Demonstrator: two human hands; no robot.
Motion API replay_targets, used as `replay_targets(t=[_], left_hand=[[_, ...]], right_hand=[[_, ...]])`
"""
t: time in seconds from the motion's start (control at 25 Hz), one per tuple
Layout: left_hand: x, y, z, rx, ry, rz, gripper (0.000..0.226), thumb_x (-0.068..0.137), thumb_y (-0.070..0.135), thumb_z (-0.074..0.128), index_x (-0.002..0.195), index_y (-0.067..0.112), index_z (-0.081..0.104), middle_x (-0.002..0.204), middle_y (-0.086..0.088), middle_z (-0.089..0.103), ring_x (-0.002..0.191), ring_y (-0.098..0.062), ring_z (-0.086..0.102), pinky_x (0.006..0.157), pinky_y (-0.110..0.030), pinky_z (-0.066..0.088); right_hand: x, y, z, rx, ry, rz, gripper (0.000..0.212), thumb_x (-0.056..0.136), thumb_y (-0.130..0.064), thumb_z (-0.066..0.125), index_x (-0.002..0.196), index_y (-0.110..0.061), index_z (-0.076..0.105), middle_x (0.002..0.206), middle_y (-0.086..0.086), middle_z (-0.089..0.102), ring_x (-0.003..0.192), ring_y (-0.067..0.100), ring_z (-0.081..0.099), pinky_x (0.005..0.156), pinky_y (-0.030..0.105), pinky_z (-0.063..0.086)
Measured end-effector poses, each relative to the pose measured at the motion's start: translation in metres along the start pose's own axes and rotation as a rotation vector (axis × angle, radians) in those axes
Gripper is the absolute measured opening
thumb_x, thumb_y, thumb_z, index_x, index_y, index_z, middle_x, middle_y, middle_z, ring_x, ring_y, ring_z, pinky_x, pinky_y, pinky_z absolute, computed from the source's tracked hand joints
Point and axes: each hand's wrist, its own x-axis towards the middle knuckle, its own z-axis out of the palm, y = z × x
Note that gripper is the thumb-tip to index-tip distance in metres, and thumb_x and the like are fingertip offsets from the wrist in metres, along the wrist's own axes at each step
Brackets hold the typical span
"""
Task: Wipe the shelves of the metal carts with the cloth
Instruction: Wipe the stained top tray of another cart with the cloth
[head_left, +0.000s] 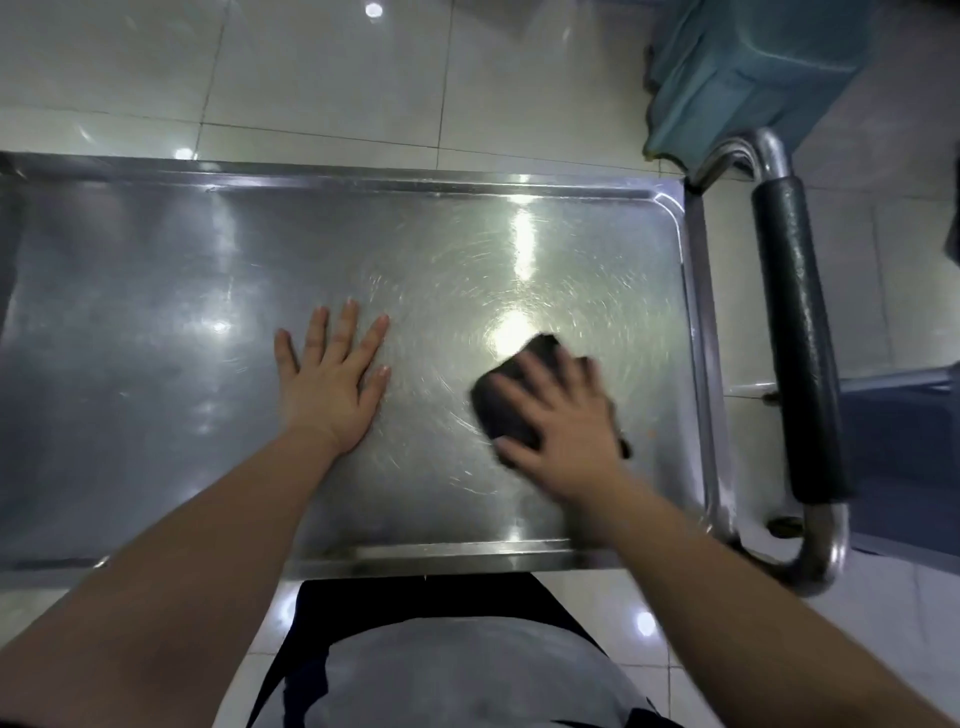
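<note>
Your left hand (332, 382) lies flat, fingers spread, on the cart's top shelf (156, 322). Your right hand (558, 423) presses the dark cloth (511, 402) onto the shelf, fingers straight, near the handle (800, 338).

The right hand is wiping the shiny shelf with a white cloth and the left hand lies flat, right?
Not white: the cloth is dark, nearly black. The head view shows the right hand pressing it on the metal shelf while the left hand lies flat.

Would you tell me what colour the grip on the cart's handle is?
Black; the grip shows best in the head view.
</note>
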Motion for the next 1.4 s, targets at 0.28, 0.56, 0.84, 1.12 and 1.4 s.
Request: replay_targets(t=[0.28, 0.56, 0.84, 1.12, 1.4], left_hand=[[0.001, -0.002, -0.001, -0.025, -0.026, 0.011, 0.057, 0.098, 0.058, 0.007, 0.15, 0.047, -0.014, 0.163, 0.005, -0.014, 0.149, -0.024, -0.015, 0.115, -0.06, -0.012], [-0.002, 0.0, -0.001, -0.051, -0.023, 0.01, 0.058, 0.098, 0.058, 0.007, 0.153, 0.045, -0.006, 0.164, 0.005, -0.01, 0.149, -0.023, -0.014, 0.115, -0.059, -0.011], [-0.004, -0.004, 0.0, -0.076, -0.02, 0.046, 0.059, 0.097, 0.059, 0.006, 0.153, 0.044, -0.007, 0.164, 0.004, -0.01, 0.149, -0.026, -0.013, 0.114, -0.062, -0.011], [-0.017, -0.008, 0.004, -0.084, 0.003, 0.059, 0.06, 0.097, 0.059, 0.006, 0.153, 0.043, -0.005, 0.164, 0.003, -0.009, 0.149, -0.026, -0.013, 0.114, -0.062, -0.01], [-0.017, -0.008, 0.003, -0.104, -0.025, 0.077, 0.059, 0.098, 0.06, 0.012, 0.154, 0.043, 0.001, 0.164, 0.003, -0.005, 0.15, -0.026, -0.011, 0.114, -0.061, -0.012]], right_hand=[[-0.019, -0.07, 0.006, 0.084, -0.044, 0.58, 0.076, 0.085, -0.073, 0.019, 0.153, -0.042, 0.007, 0.164, 0.001, 0.005, 0.147, 0.045, -0.005, 0.113, 0.063, -0.01], [-0.072, -0.03, 0.016, 0.015, 0.01, 0.283, 0.075, 0.08, -0.075, 0.036, 0.149, -0.046, 0.028, 0.161, -0.005, 0.023, 0.148, 0.037, 0.01, 0.117, 0.058, -0.001], [-0.055, -0.106, 0.016, 0.095, -0.073, 0.755, 0.079, 0.083, -0.078, 0.009, 0.153, -0.043, 0.006, 0.164, -0.001, -0.001, 0.146, 0.045, -0.004, 0.111, 0.068, -0.009], [-0.084, -0.114, 0.021, 0.024, -0.012, 0.332, 0.074, 0.082, -0.077, 0.033, 0.15, -0.05, 0.018, 0.163, -0.006, 0.016, 0.148, 0.041, 0.004, 0.115, 0.064, -0.003], [-0.134, 0.002, 0.016, 0.071, -0.126, 0.829, 0.074, 0.082, -0.081, 0.01, 0.15, -0.052, 0.0, 0.164, -0.008, 0.001, 0.148, 0.033, -0.008, 0.115, 0.06, -0.008]])
